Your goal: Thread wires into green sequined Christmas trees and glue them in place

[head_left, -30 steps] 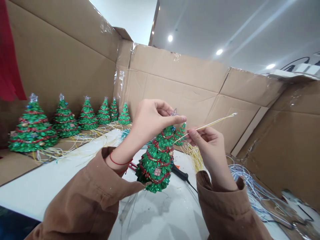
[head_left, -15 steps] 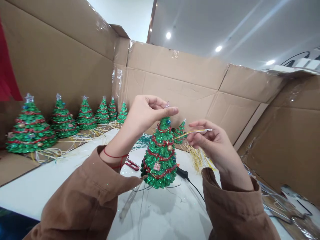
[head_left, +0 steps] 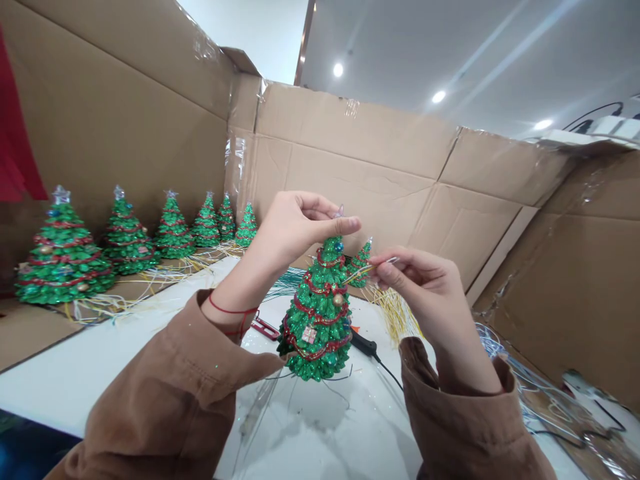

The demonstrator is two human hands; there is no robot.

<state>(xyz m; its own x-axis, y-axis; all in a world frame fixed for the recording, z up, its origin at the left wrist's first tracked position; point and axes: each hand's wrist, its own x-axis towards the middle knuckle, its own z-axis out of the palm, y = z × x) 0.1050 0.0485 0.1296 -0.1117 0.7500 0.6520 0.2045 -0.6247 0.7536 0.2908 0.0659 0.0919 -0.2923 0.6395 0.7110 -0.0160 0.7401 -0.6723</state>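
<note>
- Tree: near the middle of the worktop, top leaning slightly to the right. I cannot tell whether its base is resting or held just above the surface.
- Left hand: its grip is closed at the treetop, thumb in front and fingers behind, by the star. The star looks slight, so pressure is best taken by the green tip below it.
- Right hand: its grip is a light pinch, thumb against forefinger, on a wire of white and yellow strands.
- One end of the wire reaches the tree's side, above the gold ball; the other pokes out past the fingers. Whether the near end goes in or only touches is too fine to tell.
- The step in hand seems to be working the wire at the tree's side. A pinch close to the tree would stop the strands buckling; a long free length would bend.
- Steady the tree from the top so that it does not swivel, and ease the wire along its own line, not sideways across the red garland.
- Mind the black tool beside the base on the right, its cord running towards the right sleeve; a drooping cuff could snag it.
</note>
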